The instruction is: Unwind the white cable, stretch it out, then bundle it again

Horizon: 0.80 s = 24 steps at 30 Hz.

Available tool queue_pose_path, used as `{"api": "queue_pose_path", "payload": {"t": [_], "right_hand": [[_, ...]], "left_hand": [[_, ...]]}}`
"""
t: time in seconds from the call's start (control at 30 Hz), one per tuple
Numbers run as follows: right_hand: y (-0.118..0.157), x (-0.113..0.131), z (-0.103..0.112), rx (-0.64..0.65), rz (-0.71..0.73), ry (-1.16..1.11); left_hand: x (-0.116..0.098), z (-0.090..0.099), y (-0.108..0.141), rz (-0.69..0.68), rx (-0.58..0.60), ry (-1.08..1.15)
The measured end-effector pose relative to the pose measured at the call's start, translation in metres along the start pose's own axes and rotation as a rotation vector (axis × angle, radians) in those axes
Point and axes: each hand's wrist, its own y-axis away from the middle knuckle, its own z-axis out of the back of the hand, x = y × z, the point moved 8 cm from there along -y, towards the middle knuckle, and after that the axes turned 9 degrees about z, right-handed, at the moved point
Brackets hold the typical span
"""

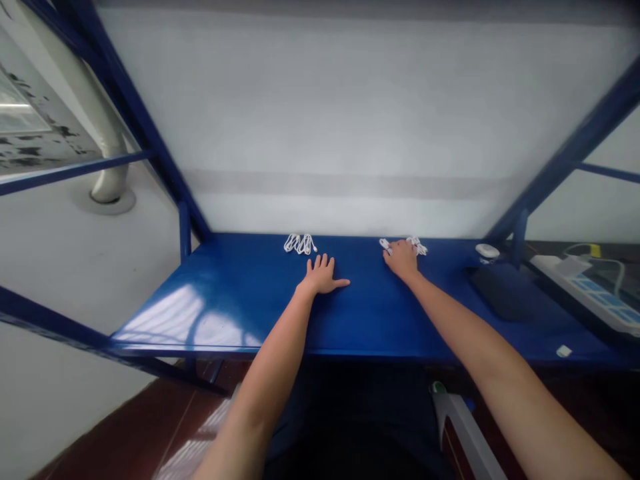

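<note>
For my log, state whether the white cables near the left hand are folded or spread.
Folded: the white cables lie in compact loops.

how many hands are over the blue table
2: the left hand, spread open near one group of white cables; the right hand, among other white cables toward the back of the table. Neither hand is hidden.

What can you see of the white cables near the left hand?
The white cables, thin and plastic-looking, lie bunched in narrow loops side by side. A small connector-like end shows on the right; their number is unclear. They rest on the blue tabletop, near its back edge, just beyond the left hand, which appears not to touch them.
</note>
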Motion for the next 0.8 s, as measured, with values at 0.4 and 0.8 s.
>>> {"api": "queue_pose_path", "payload": {"t": [0.4,0.8], "right_hand": [[0.006,-0.033,0.008,-0.200,-0.177,-0.022],[0.034,-0.028,0.020,-0.249,-0.180,-0.127]], "left_hand": [[0.000,0.001,0.001,-0.004,-0.022,0.034],[-0.011,0.036,-0.001,0.126,-0.655,-0.092]]}}
